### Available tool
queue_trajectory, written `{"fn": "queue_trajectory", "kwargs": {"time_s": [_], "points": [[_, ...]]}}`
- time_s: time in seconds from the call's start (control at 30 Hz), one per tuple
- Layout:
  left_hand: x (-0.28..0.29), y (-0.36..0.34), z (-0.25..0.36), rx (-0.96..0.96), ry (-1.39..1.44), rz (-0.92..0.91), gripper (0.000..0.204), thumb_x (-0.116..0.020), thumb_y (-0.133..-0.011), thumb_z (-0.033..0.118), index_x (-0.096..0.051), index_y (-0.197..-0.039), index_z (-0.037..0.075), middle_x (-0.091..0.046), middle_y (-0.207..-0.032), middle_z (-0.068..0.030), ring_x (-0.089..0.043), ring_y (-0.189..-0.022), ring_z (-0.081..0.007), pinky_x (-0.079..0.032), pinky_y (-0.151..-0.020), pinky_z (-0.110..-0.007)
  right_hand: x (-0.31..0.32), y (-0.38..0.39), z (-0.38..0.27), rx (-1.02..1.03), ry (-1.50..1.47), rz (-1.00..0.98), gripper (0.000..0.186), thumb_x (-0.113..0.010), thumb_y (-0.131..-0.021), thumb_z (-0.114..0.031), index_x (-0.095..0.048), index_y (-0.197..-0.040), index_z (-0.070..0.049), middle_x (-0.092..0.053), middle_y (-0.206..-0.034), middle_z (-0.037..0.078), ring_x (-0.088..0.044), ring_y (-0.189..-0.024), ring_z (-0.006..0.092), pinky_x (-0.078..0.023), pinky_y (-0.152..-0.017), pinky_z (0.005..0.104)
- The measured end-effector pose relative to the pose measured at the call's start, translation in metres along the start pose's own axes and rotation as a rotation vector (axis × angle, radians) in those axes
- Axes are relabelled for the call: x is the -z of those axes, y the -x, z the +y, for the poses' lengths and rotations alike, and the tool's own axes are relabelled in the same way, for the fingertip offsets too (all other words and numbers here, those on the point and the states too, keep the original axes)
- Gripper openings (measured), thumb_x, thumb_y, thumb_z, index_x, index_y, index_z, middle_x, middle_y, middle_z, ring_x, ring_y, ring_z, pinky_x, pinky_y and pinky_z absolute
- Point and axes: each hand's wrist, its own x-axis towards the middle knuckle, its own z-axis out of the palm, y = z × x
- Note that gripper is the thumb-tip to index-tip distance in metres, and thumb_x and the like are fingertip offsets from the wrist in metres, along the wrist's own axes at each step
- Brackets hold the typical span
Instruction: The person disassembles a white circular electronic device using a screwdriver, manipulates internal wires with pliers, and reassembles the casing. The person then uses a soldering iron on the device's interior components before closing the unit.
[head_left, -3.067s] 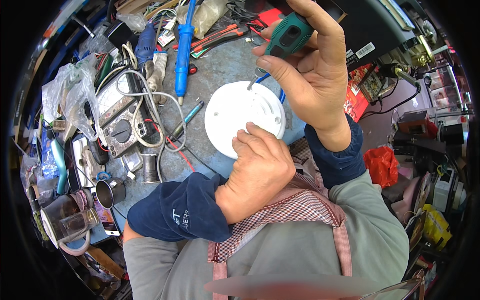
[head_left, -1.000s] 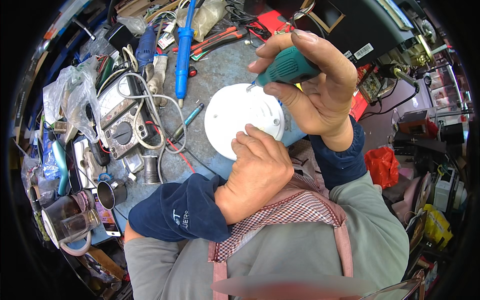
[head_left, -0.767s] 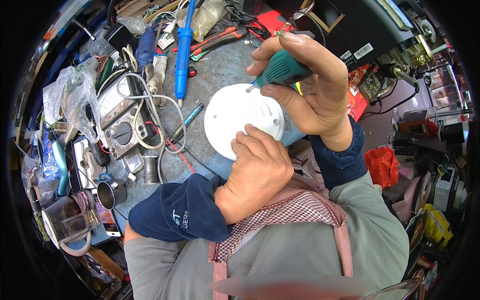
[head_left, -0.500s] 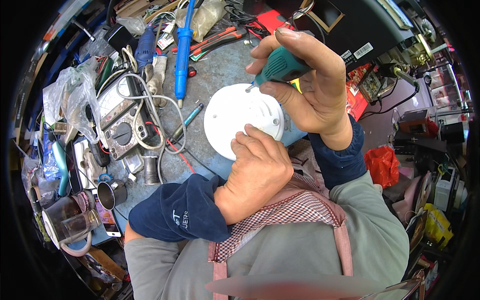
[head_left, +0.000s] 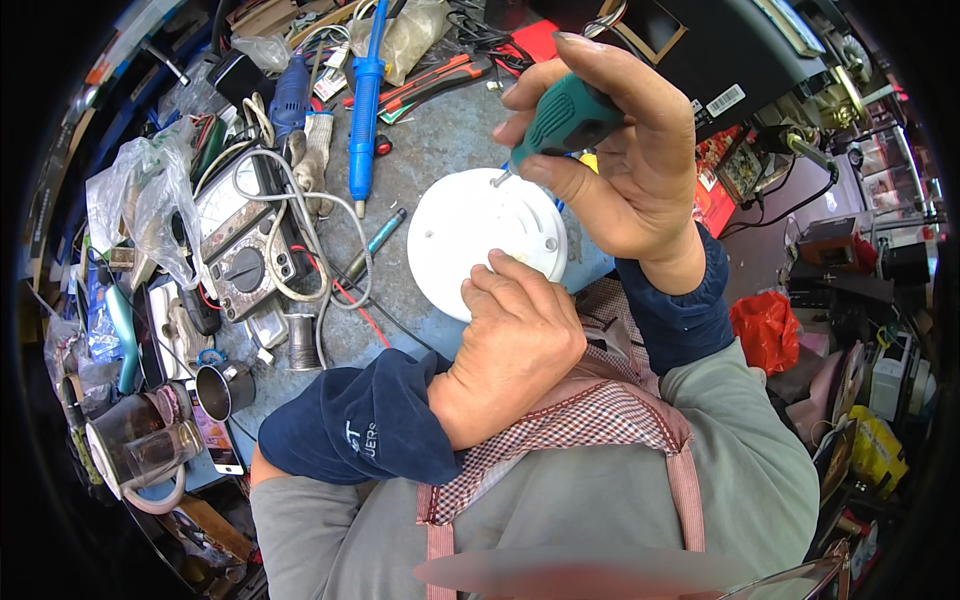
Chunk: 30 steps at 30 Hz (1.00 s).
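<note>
A round white plastic disc-shaped housing (head_left: 462, 230) lies on the workbench in front of me, with small screw holes near its rim. My left hand (head_left: 520, 325) presses its curled fingers onto the housing's near edge. In my right hand (head_left: 630, 160) is a green-handled screwdriver (head_left: 568, 115), gripped between thumb and fingers. The screwdriver's tip meets the hole at the housing's far edge, its shaft tilted to the right. Whether a screw sits under the tip is too small to tell.
Left of the housing are a multimeter (head_left: 243, 268) with tangled leads, a solder spool (head_left: 302, 342), a metal cup (head_left: 224, 388) and a phone (head_left: 215, 440). A blue soldering iron (head_left: 366, 125) and red-handled pliers (head_left: 440, 82) lie beyond. A glass jug (head_left: 140, 445) stands near left.
The screwdriver handle has turned a little in my right fingers and tips more upright, its tip still at the same hole. My left hand and the housing stay put.
</note>
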Motion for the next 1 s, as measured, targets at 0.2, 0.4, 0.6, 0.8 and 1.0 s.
{"fn": "queue_trajectory", "kwargs": {"time_s": [0.2, 0.4, 0.6, 0.8, 1.0], "points": [[-0.001, 0.0, -0.001, -0.014, -0.011, -0.002, 0.033, -0.067, -0.086, 0.015, -0.078, -0.098, -0.014, -0.074, -0.104, -0.0448, -0.078, -0.084, -0.0447, -0.066, -0.071, -0.052, -0.01, 0.001, 0.004, -0.061, -0.074, 0.153, 0.081, -0.08, -0.085, 0.013, -0.05, -0.159, -0.002, -0.072, -0.134, 0.018, -0.077, -0.103, 0.0223, -0.065, -0.084, 0.0345], [-0.002, 0.0, 0.0, 0.014, -0.023, 0.033, 0.044, -0.068, -0.1, 0.029, -0.074, -0.087, -0.013, -0.074, -0.101, -0.0426, -0.077, -0.085, -0.0445, -0.065, -0.072, -0.047, -0.009, 0.008, 0.025, -0.051, 0.198, 0.205, 0.081, -0.082, -0.092, 0.008, -0.045, -0.163, 0.003, -0.054, -0.163, 0.02, -0.062, -0.138, 0.0222, -0.052, -0.112, 0.0315], [-0.002, -0.001, 0.0, 0.02, -0.023, 0.027, 0.045, -0.069, -0.1, 0.031, -0.075, -0.088, -0.013, -0.074, -0.101, -0.0423, -0.076, -0.086, -0.0446, -0.065, -0.073, -0.047, -0.009, 0.0, 0.001, -0.205, 0.002, 0.181, 0.082, -0.081, -0.092, 0.008, -0.044, -0.164, 0.003, -0.054, -0.164, 0.019, -0.063, -0.135, 0.0198, -0.053, -0.109, 0.0313], [0.001, -0.001, 0.0, 0.011, -0.015, 0.004, 0.047, -0.07, -0.1, 0.033, -0.075, -0.09, -0.012, -0.074, -0.103, -0.0422, -0.076, -0.088, -0.0447, -0.065, -0.075, -0.047, -0.013, 0.005, 0.007, -0.201, -0.091, 0.231, 0.083, -0.08, -0.093, 0.01, -0.042, -0.166, 0.002, -0.053, -0.162, 0.017, -0.066, -0.125, 0.0174, -0.056, -0.102, 0.0303], [0.001, 0.0, 0.0, 0.018, -0.019, 0.003, 0.048, -0.071, -0.099, 0.035, -0.076, -0.092, -0.012, -0.074, -0.104, -0.0418, -0.076, -0.088, -0.0445, -0.066, -0.076, -0.047, -0.012, 0.002, -0.001, -0.27, -0.112, 0.23, 0.081, -0.078, -0.092, 0.012, -0.044, -0.165, 0.002, -0.056, -0.158, 0.016, -0.067, -0.125, 0.0175, -0.057, -0.101, 0.0322]]}}
